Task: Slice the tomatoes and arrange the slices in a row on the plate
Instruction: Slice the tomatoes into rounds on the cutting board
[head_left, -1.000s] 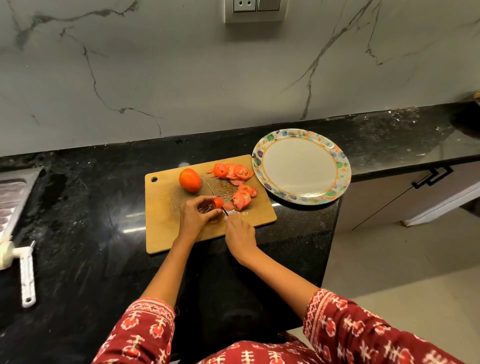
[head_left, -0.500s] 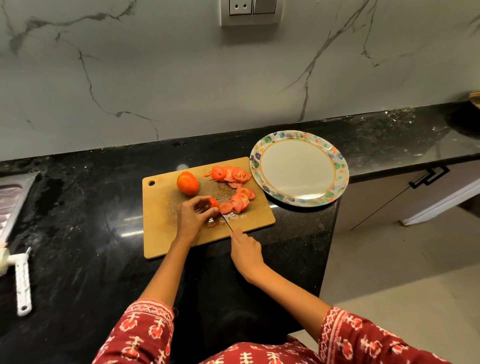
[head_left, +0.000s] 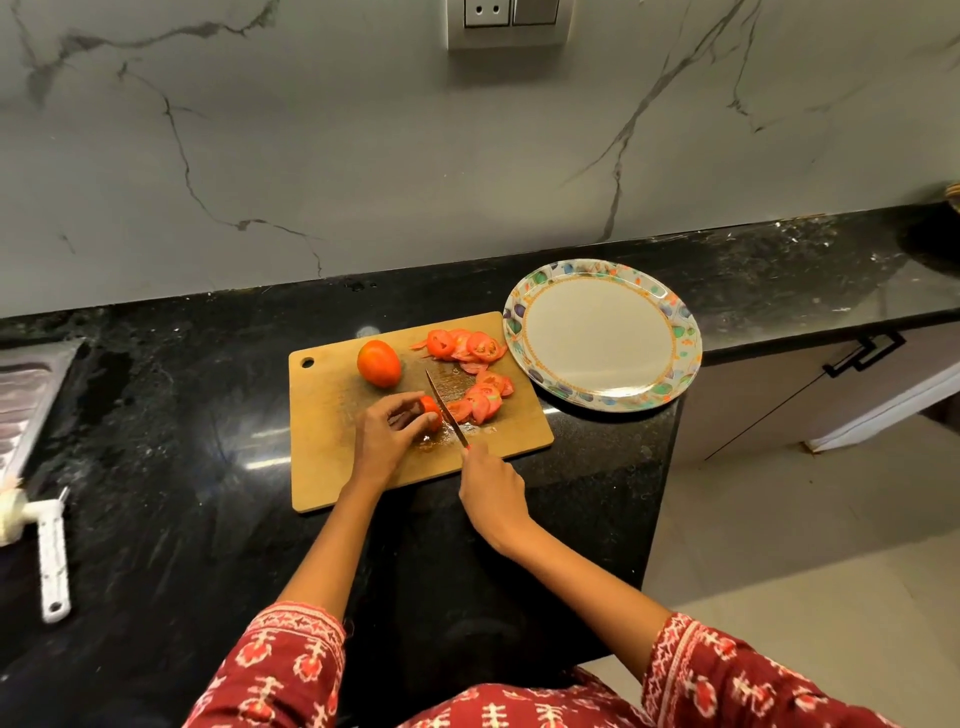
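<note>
A wooden cutting board (head_left: 332, 467) lies on the black counter. On it, my left hand (head_left: 387, 439) pinches the small end piece of a tomato (head_left: 431, 411). My right hand (head_left: 491, 486) grips the handle of a knife (head_left: 445, 408), whose blade runs along the right side of that piece. Fresh slices (head_left: 480, 400) lie just right of the blade. A second pile of slices (head_left: 467, 345) sits at the board's far right corner. One whole tomato (head_left: 379, 362) stands at the far middle of the board. The plate (head_left: 680, 332), with a coloured patterned rim, holds nothing.
The plate overlaps the counter's right corner, where the black counter (head_left: 156, 415) ends and the floor drops away. A white utensil (head_left: 52, 561) lies at the left, beside a ribbed metal drainboard (head_left: 26, 395). A marble wall with a socket (head_left: 504, 15) stands behind.
The knife was drawn back towards me through the tomato piece, then set forward again against it. Another slice joined the near pile. The left hand stayed on the piece.
</note>
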